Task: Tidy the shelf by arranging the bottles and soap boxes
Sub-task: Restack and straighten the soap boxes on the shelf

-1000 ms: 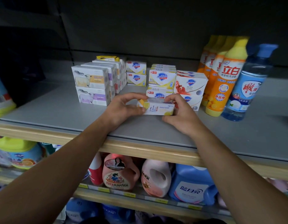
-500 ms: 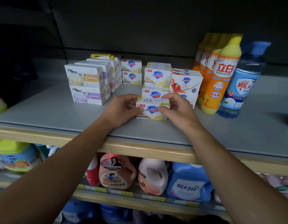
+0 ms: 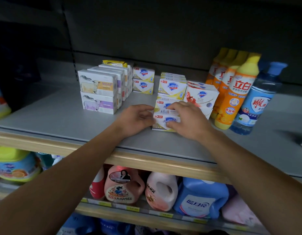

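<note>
Hands meet at the front of a grey shelf (image 3: 65,116), where we are squaring up a yellow-and-white Safeguard soap box (image 3: 163,123). It sits flat on the shelf board, just in front of a stack of matching Safeguard boxes (image 3: 171,89). Our left hand (image 3: 135,120) touches the box's left end with loosely curled fingers; our right hand (image 3: 186,121) lies over its top and right side, fingertips pinching the front face.

Just to the right stands a red-and-white Detox soap stack (image 3: 202,95), then a row of orange dish-soap bottles (image 3: 235,97) and a clear blue-capped bottle (image 3: 258,102). To the left, well apart, are white sheep-printed soap boxes (image 3: 97,92).

We judge the main risk to be a hard backward push, which could shunt the stack behind out of line or nudge the Detox boxes into the bottles; the tall bottles look easy to tip.

Our right hand hides much of the box and the lower boxes behind it, so we cannot tell whether they touch. Small print is blurred, and an object at the far right edge is cut off.
</note>
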The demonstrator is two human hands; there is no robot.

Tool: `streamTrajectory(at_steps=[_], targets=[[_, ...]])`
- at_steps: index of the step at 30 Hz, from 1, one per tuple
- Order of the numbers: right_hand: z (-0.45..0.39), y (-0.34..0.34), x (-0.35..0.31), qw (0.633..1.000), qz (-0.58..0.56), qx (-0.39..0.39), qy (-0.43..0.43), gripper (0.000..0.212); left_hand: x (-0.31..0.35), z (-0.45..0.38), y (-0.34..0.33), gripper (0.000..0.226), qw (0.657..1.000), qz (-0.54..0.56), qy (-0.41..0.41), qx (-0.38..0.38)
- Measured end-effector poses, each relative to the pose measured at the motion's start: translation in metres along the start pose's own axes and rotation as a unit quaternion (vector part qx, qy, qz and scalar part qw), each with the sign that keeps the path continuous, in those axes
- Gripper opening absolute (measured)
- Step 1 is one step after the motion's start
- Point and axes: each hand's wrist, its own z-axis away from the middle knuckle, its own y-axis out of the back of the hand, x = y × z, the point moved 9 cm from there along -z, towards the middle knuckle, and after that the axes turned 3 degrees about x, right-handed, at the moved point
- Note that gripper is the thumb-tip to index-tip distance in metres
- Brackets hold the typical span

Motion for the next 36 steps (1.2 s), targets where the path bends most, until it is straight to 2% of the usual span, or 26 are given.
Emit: streamTrajectory(at_steps=[2, 5, 8, 13, 19, 23, 32, 36], targets=[[-0.007, 0.013, 0.0, 1.0, 0.015, 0.014, 0.0, 0.054, -0.004, 0.0, 0.013, 0.049, 0.995, -0.103, -0.005, -0.005], [-0.024, 0.038, 0.0, 0.997, 0.032, 0.071, -0.001, 0.055, -0.016, 0.006, 0.022, 0.056, 0.957, -0.286, -0.033, -0.031], [-0.042, 0.058, -0.003, 0.99, 0.059, 0.131, 0.008, 0.054, -0.022, 0.009, 0.011, 0.076, 0.931, -0.355, -0.059, -0.058], [-0.076, 0.067, 0.003, 0.977, 0.128, 0.17, -0.007, 0.052, -0.029, 0.002, 0.012, 0.08, 0.935, -0.349, -0.052, -0.047], [-0.089, 0.031, 0.019, 0.967, 0.228, 0.107, -0.047, 0.056, -0.035, -0.001, 0.013, 0.074, 0.934, -0.352, -0.05, -0.038], [-0.091, 0.027, 0.017, 0.961, 0.247, 0.115, -0.04, 0.054, -0.037, -0.003, 0.013, 0.063, 0.932, -0.355, -0.055, -0.036], [-0.106, 0.024, 0.016, 0.958, 0.273, 0.081, -0.041, 0.052, -0.037, -0.004, 0.012, 0.062, 0.929, -0.363, -0.052, -0.041], [-0.113, 0.023, 0.017, 0.958, 0.271, 0.078, -0.044, 0.049, -0.037, -0.002, 0.012, 0.076, 0.933, -0.354, -0.045, -0.044]])
